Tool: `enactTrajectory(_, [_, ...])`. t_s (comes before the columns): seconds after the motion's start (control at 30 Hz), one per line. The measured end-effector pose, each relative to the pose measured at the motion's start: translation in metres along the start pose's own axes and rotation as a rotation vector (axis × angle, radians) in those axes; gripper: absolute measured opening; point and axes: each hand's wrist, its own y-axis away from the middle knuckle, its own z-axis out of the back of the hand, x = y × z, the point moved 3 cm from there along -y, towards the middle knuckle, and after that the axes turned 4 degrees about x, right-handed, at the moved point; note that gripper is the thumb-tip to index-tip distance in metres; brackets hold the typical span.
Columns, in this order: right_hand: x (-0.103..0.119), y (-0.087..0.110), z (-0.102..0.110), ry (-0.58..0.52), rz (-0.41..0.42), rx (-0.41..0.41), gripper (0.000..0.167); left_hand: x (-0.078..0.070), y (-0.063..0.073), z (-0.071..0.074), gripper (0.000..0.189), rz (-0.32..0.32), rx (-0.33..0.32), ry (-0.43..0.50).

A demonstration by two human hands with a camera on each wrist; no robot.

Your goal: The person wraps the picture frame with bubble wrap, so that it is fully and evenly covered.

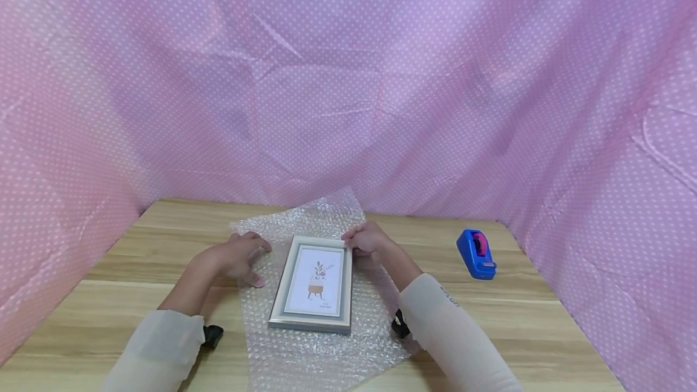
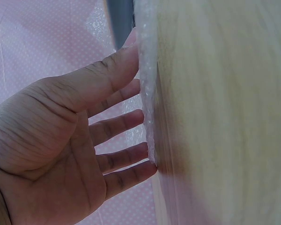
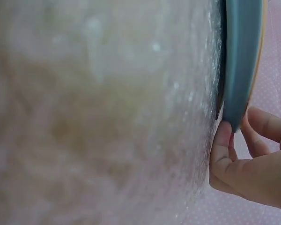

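Observation:
A picture frame (image 1: 313, 286) with a plant print lies face up on a sheet of bubble wrap (image 1: 321, 356). At the frame's far right corner, my right hand (image 1: 369, 239) pinches the edge. In the right wrist view the fingers of that hand (image 3: 257, 159) meet the end of the frame's blue-grey side (image 3: 243, 56). My left hand (image 1: 238, 258) is left of the frame, apart from it, over the wrap's left edge. Its fingers are spread, and in the left wrist view the fingertips (image 2: 136, 117) touch the bubble wrap (image 2: 147, 84).
A blue tape dispenser (image 1: 477, 254) with a pink roll stands on the right side of the wooden table (image 1: 523, 319). Pink dotted cloth (image 1: 327, 89) hangs behind the table and along both sides.

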Motion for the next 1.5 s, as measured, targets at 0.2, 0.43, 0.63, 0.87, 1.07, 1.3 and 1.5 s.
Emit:
enactTrajectory(0.2, [0.003,0.002,0.000,0.050,0.013,0.021,0.020,0.000,0.000,0.000,0.076,0.004,-0.002,-0.006])
enactTrajectory(0.43, [0.004,0.002,0.002,0.107,0.014,0.021,0.018,0.001,0.002,0.000,0.076,0.004,-0.006,0.001])
enactTrajectory(0.63, [0.004,0.001,0.002,0.145,0.022,0.026,0.015,0.002,0.003,0.001,0.076,0.002,-0.004,0.000])
enactTrajectory(0.87, [0.004,0.002,0.001,0.153,0.025,0.035,0.015,0.004,0.002,-0.001,0.077,0.013,0.005,0.016])
enactTrajectory(1.07, [0.007,0.006,0.010,0.206,0.075,0.097,0.022,0.004,0.001,-0.002,0.076,0.025,0.014,0.004])
enactTrajectory(1.3, [0.016,0.024,0.030,0.375,0.214,0.199,0.031,0.003,0.001,-0.001,0.074,0.030,0.015,0.000])
enactTrajectory(1.5, [0.012,0.044,0.049,0.597,0.407,0.327,0.036,0.001,0.001,-0.001,0.075,0.024,0.018,0.007])
